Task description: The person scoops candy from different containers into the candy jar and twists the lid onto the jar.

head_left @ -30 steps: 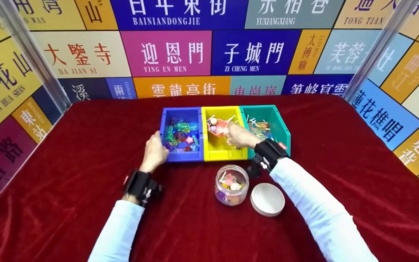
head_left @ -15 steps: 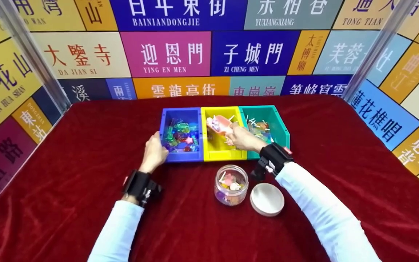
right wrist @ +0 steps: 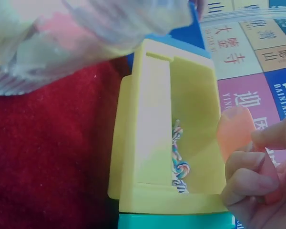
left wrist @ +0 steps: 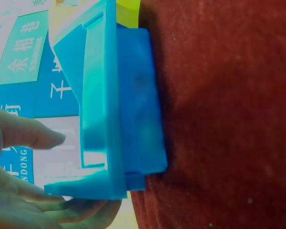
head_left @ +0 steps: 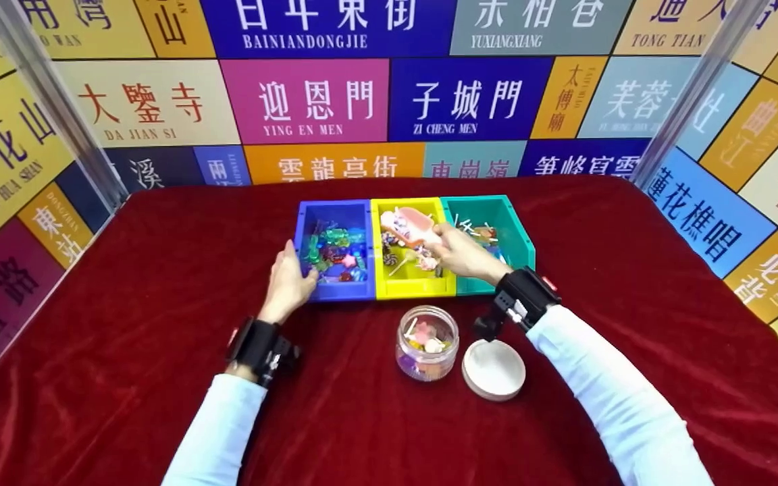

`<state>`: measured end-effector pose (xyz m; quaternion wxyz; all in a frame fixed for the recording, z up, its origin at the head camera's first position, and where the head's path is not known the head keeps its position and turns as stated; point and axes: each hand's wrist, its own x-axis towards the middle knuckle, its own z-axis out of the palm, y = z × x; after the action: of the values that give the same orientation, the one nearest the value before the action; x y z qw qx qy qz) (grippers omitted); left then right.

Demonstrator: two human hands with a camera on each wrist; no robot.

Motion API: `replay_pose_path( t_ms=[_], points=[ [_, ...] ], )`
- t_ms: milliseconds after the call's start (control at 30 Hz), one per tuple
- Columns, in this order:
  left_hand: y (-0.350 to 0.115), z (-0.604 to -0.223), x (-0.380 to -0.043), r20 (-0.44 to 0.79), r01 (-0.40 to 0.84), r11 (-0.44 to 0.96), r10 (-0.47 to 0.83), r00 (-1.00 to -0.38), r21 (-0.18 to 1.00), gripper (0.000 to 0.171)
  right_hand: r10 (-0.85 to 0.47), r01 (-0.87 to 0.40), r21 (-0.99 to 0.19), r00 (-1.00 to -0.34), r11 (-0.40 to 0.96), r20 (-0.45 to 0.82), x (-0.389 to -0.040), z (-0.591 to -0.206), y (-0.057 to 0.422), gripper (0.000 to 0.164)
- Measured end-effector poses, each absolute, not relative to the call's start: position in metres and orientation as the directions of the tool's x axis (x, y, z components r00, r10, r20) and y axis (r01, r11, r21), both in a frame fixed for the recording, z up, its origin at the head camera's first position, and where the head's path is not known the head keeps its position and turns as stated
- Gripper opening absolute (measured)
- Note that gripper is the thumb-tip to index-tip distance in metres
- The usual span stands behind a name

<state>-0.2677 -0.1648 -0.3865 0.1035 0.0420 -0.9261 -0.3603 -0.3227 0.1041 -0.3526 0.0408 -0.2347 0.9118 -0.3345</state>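
Observation:
My right hand (head_left: 460, 253) grips a pink scoop (head_left: 413, 225) by its handle, over the yellow bin (head_left: 423, 289). Pale candies sit in the scoop's left end in the head view. In the right wrist view, swirled lollipops (right wrist: 181, 169) lie at the bottom of the yellow bin. My left hand (head_left: 289, 283) rests at the near left corner of the blue bin (head_left: 342, 291). The left wrist view shows its thumb (left wrist: 40, 136) apart from the wall and its fingers against the outer side. Green, blue and red pieces (head_left: 338, 239) lie inside the blue bin.
A green bin (head_left: 517, 250) with white-sticked candies adjoins the yellow one. Nearer to me stands an uncapped clear jar (head_left: 427, 364), partly filled with candies. Its silver lid (head_left: 494, 370) lies to the right on the red cloth (head_left: 335, 418). A lettered panel (head_left: 304, 101) rises behind.
The scoop has risen from low in the yellow bin with candies in it, and the right hand has shifted a little right. The left thumb has lifted away from the blue bin's wall.

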Motion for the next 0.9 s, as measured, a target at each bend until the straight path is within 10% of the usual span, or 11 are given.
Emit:
replay_pose_path(
  t_ms=[533,900],
  points=[
    [-0.131,-0.383,-0.254,0.672,0.537,0.634,0.038,-0.740,0.556,0.052,-0.486,-0.303,-0.852,-0.872,0.426,0.067,-0.307,-0.338,0.156,0.033],
    [-0.104,-0.381,-0.234,0.302,0.509,0.414,0.469,-0.830,0.755,0.074,-0.575,-0.345,-0.876,-0.812,0.336,0.099,-0.277,-0.335,0.186,0.026]
  ],
)
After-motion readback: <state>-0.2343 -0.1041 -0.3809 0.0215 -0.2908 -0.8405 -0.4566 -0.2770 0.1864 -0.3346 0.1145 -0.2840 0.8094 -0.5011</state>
